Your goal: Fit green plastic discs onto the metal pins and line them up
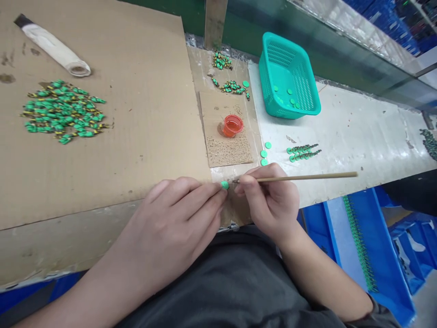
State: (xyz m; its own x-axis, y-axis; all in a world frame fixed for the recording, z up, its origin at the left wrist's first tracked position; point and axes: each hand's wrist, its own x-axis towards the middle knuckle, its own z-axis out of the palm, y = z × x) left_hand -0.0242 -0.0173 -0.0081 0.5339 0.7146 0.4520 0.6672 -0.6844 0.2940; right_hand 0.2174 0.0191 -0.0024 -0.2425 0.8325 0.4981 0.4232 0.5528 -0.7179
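Note:
Between the fingertips of my left hand (186,214) is a small round green disc (224,184), close to the front edge of the table. My right hand (269,198) is closed around a thin wooden-handled brush (307,176), its tip pointing left and almost at the disc; whether they touch I cannot tell. Beyond my hands a small red cup (233,124) with reddish liquid stands on a speckled piece of cardboard (228,152). A few loose green discs (263,154) lie just past my right hand. Beside them are two rows of small green-and-dark pieces (303,153).
At the left, a heap of green, yellow and dark pieces (64,109) lies on cardboard near a whitish roll (53,48). A teal basket (289,75) at the back holds several discs. Smaller piles (234,86) lie behind the cup. Blue trays (382,255) stand below at right.

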